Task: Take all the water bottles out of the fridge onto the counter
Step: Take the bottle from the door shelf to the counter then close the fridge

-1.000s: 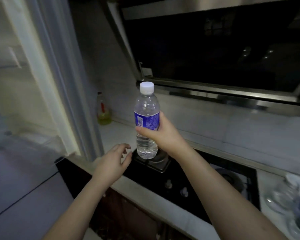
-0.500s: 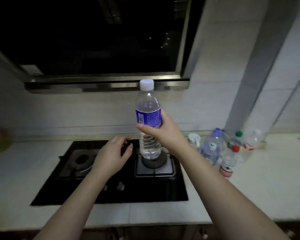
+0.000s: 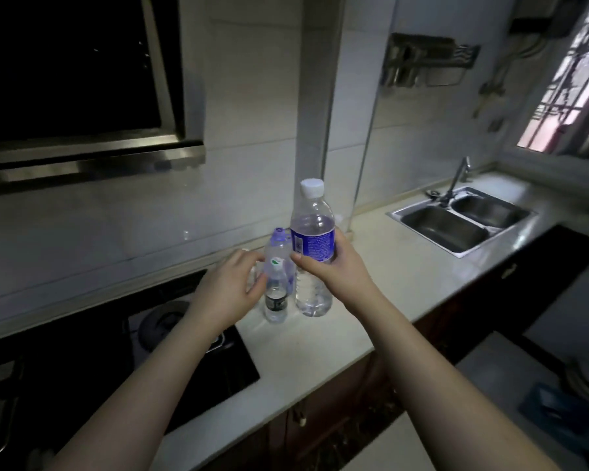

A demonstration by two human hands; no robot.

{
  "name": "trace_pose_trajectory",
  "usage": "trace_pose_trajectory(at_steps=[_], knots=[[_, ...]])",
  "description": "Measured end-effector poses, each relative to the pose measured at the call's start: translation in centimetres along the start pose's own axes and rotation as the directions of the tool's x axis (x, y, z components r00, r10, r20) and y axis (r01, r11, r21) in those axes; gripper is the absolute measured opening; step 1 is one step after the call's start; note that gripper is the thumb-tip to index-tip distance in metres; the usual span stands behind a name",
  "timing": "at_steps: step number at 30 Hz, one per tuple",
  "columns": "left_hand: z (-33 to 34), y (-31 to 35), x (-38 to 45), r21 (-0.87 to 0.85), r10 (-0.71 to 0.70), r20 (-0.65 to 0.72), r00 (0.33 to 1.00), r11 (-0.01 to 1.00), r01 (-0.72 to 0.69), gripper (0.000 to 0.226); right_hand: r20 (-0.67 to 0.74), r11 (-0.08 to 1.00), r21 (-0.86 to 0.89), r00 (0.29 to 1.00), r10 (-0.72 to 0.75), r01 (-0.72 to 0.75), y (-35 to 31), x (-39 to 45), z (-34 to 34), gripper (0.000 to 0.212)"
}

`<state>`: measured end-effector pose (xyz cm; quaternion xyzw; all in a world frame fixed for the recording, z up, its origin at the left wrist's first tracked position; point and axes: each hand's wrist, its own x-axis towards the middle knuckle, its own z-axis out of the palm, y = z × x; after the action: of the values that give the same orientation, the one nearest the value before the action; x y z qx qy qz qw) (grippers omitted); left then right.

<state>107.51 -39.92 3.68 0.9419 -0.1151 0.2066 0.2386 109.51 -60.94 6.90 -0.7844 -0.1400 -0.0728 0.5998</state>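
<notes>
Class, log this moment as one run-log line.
right hand: holds blue-label bottle upright | left hand: open beside small bottle | counter: bottles standing | sink: unused

Clear plastic bottle (image 3: 313,266), steel sink (image 3: 456,222)

- The tall clear plastic bottle with a white cap (image 3: 313,253) wears a blue label with white print, too small and blurred to read.
- The small clear bottle to its left (image 3: 275,294) has a dark band label, likewise unreadable.
</notes>
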Motion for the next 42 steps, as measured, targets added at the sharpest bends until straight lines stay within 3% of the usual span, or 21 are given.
trace_pose_trajectory(at_steps=[9, 20, 28, 36, 42], knots=[[8.5, 6.7, 6.2, -0.016, 0.11, 0.131, 0.985, 0.994, -0.108, 0.034, -0.13, 0.998, -0.021, 0.99, 0.062, -0.065, 6.5, 0.7, -9.4, 0.056], [17.1, 11.3, 11.4, 0.007, -0.028, 0.176, 0.984, 1.0, 0.028, 0.04, -0.028, 0.992, 0.009, 0.992, 0.123, -0.123, 14.8, 5.6, -17.4, 0.06], [19.8, 10.3, 13.5, 0.18, -0.035, 0.198, 0.98, 0.984, -0.001, 0.041, 0.003, 0.972, 0.063, 0.974, 0.228, -0.228, 19.7, 9.1, -16.7, 0.059], [20.6, 7.0, 17.6, 0.294, 0.063, 0.095, 0.994, 0.952, -0.089, 0.046, 0.049, 0.948, 0.052, 0.949, 0.312, -0.314, 24.0, 13.9, -13.7, 0.069], [21.8, 4.0, 19.8, 0.335, -0.003, 0.179, 0.984, 0.94, -0.058, 0.058, 0.079, 0.934, -0.003, 0.931, 0.355, -0.356, 26.2, 17.2, -11.7, 0.075]])
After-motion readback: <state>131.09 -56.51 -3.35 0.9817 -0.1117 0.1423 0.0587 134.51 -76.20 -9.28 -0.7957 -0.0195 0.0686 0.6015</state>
